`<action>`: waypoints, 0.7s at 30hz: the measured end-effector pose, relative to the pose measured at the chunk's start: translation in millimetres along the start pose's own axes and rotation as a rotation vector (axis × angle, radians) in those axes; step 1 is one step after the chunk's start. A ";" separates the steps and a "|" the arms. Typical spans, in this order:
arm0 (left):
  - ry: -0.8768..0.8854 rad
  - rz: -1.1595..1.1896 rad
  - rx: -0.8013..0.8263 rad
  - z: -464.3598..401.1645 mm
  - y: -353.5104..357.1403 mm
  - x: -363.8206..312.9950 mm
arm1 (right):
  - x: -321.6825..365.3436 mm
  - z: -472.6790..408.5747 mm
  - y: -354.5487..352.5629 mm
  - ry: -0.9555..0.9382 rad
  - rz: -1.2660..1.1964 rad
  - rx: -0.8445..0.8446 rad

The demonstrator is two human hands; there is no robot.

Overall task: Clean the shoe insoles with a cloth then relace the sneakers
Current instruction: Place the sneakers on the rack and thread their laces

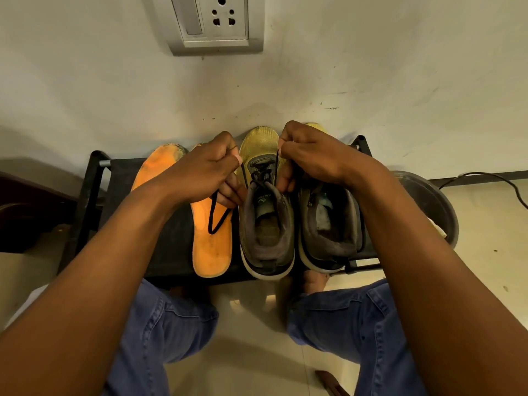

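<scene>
Two yellow sneakers with grey collars stand side by side on a low black rack [91,195], toes toward the wall. The left sneaker [264,224] has a black lace [261,174] threaded through its eyelets. My left hand [211,170] pinches one end of that lace, and the slack hangs in a loop over an orange insole [211,247]. My right hand [308,155] pinches the other lace end above the shoe's tongue. The right sneaker [328,224] sits partly under my right wrist. A second orange insole [154,170] lies further left, partly hidden by my left forearm.
A wall with a grey socket plate [214,24] rises right behind the rack. A dark round bucket [434,207] stands to the right, with a black cable [491,181] on the floor beyond it. My knees in blue jeans and bare feet are below the rack.
</scene>
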State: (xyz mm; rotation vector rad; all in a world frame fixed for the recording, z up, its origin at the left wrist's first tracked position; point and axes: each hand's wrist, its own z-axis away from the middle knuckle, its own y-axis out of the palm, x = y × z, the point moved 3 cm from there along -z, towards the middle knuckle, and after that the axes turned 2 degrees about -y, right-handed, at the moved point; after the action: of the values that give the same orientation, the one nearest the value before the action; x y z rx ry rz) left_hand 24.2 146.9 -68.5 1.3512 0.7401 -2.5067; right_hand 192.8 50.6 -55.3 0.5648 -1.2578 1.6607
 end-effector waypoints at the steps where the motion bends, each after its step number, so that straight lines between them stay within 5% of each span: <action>1: 0.023 -0.025 0.007 -1.4 -0.9 0.6 | 0.1 -0.1 -0.9 -0.025 0.037 -0.021; 6: 0.268 -0.336 -0.163 -5.8 -15.2 3.1 | 4.6 1.0 -12.1 -0.178 0.321 -0.212; 9: 0.316 -0.338 -0.244 -4.0 -17.7 1.7 | 9.5 5.5 -15.6 -0.175 0.232 -0.237; 13: 0.283 -0.193 -0.218 -0.1 -11.9 -6.2 | 15.6 7.5 -11.5 -0.150 0.061 -0.186; 17: 0.156 -0.124 -0.016 0.5 -2.3 -6.1 | 15.3 7.9 -9.7 -0.077 0.148 -0.012; 21: 0.204 -0.419 -0.016 0.8 15.9 -6.1 | 16.2 10.8 4.6 -0.008 0.463 0.146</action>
State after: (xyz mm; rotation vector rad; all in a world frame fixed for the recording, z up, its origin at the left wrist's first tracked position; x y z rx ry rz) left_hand 33.3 132.6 -68.4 1.6045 1.1929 -2.6798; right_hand 179.6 47.1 -40.6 0.3820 -1.3502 2.1482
